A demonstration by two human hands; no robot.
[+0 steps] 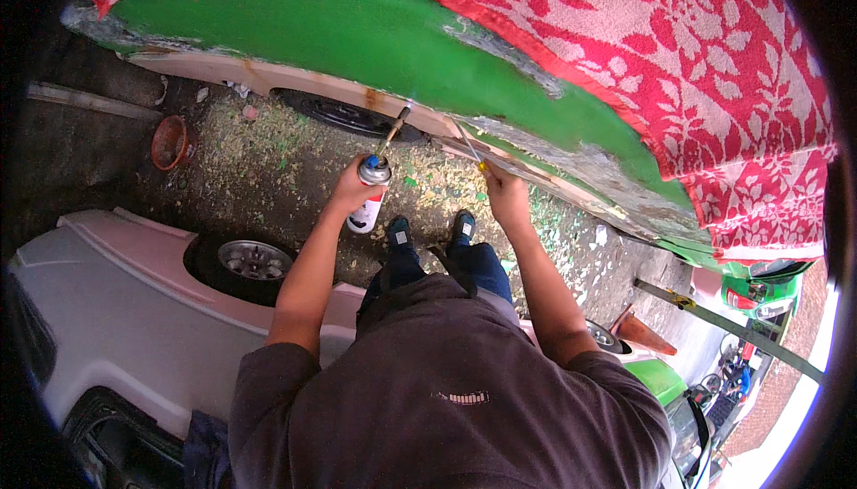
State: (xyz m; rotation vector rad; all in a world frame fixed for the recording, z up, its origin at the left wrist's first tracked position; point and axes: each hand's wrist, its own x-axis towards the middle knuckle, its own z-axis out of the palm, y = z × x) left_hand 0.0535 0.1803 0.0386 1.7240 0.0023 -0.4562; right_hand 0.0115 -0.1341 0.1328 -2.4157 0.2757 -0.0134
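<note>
My left hand (353,187) is closed around a white and red gas canister (364,214) with a blowtorch head (391,135) on top. The torch tube leans up toward the lower edge of a green car panel (357,29), with a faint bluish glow at its tip. To the right, my right hand (509,199) grips a thin tool with a yellow handle, seemingly a screwdriver (467,142). Its shaft reaches the panel's lower edge, where the paint is stripped to a pale, rusty strip. Whether its tip touches the metal is hard to tell.
A red and white patterned cloth (661,70) covers the upper part of the green car, above a dark wheel (344,116). Paint flakes (259,145) litter the ground. Behind me stands a pale car (134,284). An orange bucket (170,143) and a traffic cone (644,335) are nearby.
</note>
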